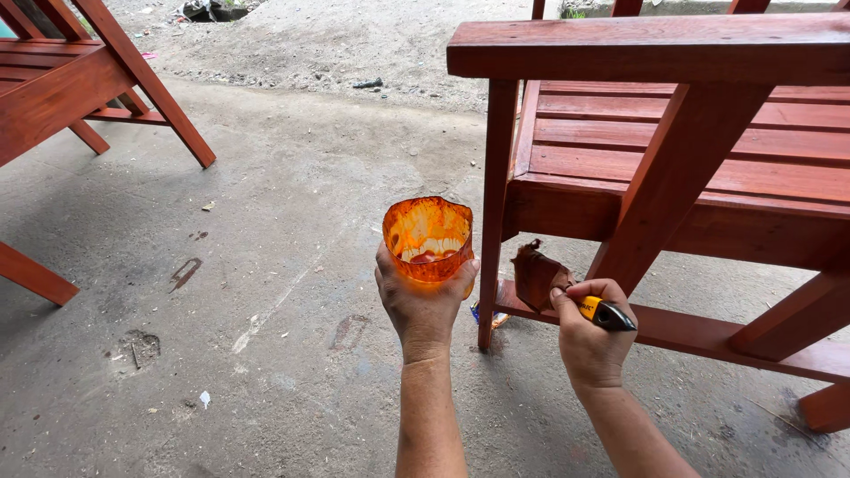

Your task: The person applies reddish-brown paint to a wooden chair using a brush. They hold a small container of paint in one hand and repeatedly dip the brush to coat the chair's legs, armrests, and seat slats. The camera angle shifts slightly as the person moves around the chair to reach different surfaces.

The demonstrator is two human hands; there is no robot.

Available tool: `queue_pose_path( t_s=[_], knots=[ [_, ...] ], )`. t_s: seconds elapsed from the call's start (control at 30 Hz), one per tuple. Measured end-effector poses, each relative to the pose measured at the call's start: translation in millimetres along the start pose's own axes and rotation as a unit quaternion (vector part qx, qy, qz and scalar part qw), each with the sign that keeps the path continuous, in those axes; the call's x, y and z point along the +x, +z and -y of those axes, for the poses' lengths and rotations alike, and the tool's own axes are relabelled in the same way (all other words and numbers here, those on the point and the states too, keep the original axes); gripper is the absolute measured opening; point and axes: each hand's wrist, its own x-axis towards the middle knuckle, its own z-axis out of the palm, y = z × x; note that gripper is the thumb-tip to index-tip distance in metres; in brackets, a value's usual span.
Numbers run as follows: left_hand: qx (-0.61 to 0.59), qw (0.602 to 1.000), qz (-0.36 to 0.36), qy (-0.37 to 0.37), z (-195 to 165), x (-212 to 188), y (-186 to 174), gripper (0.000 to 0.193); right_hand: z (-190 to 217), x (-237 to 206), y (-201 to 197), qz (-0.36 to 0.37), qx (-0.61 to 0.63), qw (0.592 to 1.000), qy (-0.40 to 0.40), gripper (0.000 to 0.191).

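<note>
The left hand (423, 301) is closed around a cut-off plastic container (428, 237), translucent and stained orange, gripping it from below and behind so that its wavy open rim faces up; it is held just to the left of the front leg (493, 204) of the red-brown wooden chair (673, 159), close to the leg but, as far as the view shows, not touching it. The right hand (591, 327) is clenched around the yellow and black handle of a paintbrush (567, 290), whose bristles are dark reddish brown with stain and point up and to the left. The bristle end sits just right of that same front leg, in front of the chair's lower side rail (699, 332); whether the bristles press on the wood cannot be told. Both forearms rise from the bottom edge, the left one straight, the right one slanting in from the right. The chair has a slatted seat and a broad flat armrest (646, 46) running above the hands. Well to the left of the chair, across the grey concrete floor (266, 292), stands part of a second wooden chair (71, 80) of the same colour. Small scraps and dark stain marks lie scattered on the concrete left of the front leg.
</note>
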Motion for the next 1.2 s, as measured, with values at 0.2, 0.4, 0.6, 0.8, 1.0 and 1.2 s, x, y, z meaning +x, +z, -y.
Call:
queue_pose_path(
  t_s=[0.2,0.4,0.6,0.8,1.0,1.2],
  knots=[
    [0.036,0.999,-0.003,0.001,20,12,-9,0.11,-28,15,55,0.065,0.058,0.996,0.034,0.017],
    [0.032,0.999,-0.013,0.001,26,17,-12,0.111,-5,52,48,0.197,-0.513,0.836,0.005,0.008],
    [0.003,1.0,-0.015,0.012,30,17,-20,0.109,-14,29,38,0.126,-0.44,0.884,-0.094,0.004],
    [-0.027,0.999,0.009,0.023,35,14,-8,0.108,-49,32,33,0.182,-0.054,0.978,0.085,0.019],
    [-0.029,0.999,0.028,0.023,55,20,7,0.105,-58,18,-4,0.227,0.077,0.96,0.146,0.017],
    [-0.013,1.0,0.023,0.004,71,29,13,0.104,-81,-20,33,0.433,-0.21,0.837,-0.261,0.016]
  ],
)
